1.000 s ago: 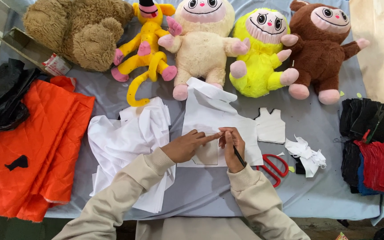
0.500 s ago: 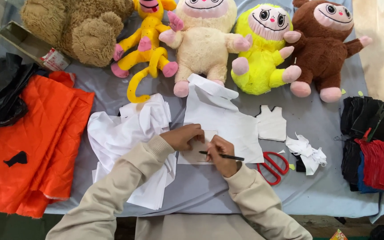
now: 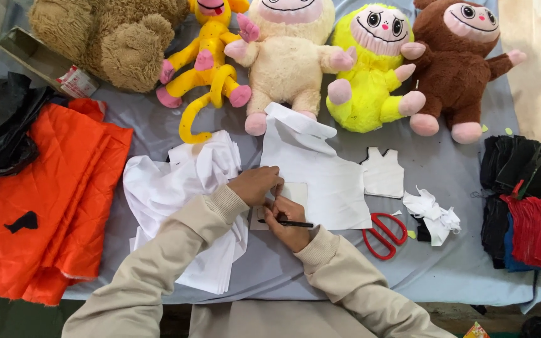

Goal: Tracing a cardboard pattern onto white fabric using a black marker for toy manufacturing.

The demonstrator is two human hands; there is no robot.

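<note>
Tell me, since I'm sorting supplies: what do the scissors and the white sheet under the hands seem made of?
Scissors: red handles look like smooth plastic; the blades are mostly hidden, so their material is unclear. White sheet: probably thin matte woven fabric, given its soft folds and limp edges, though stiff paper can't be excluded.

The top edge cuts off the heads of the big tan plush bear [image 3: 111,37], the yellow plush monkey [image 3: 211,59] and the cream plush doll [image 3: 290,50]. The left hand [image 3: 255,186] and right hand [image 3: 289,219] cover part of the small pale card [image 3: 295,191], so any marks beneath them are hidden. Whether the black pen [image 3: 286,223] touches the card cannot be told.
</note>
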